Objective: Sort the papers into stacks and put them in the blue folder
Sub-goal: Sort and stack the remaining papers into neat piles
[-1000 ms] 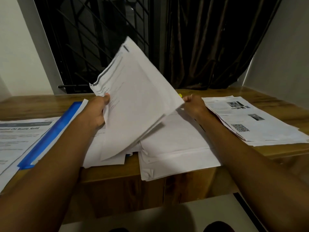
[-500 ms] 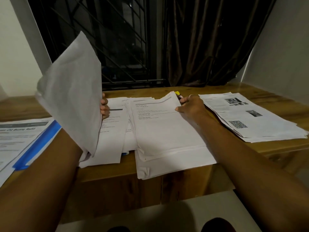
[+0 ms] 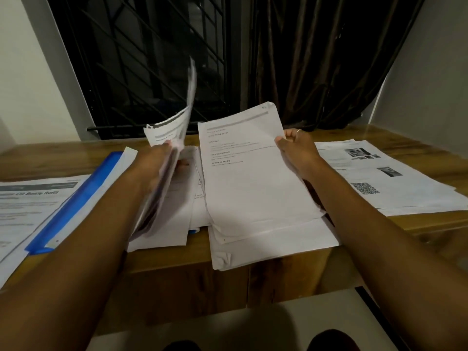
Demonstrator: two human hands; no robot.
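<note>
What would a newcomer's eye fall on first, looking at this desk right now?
First, the blurred bundle of papers that the left hand grips upright at centre left, against the dark window. Next, the printed sheet that the right hand pinches by its right edge, on top of the middle stack. The blue folder stands out at far left.

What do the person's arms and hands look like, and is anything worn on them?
The left arm and right arm are bare to the frame edge: no sleeve, watch or bracelet shows. The right hand wears a thin ring on one finger. The left hand is blurred; I see no ring there.
</note>
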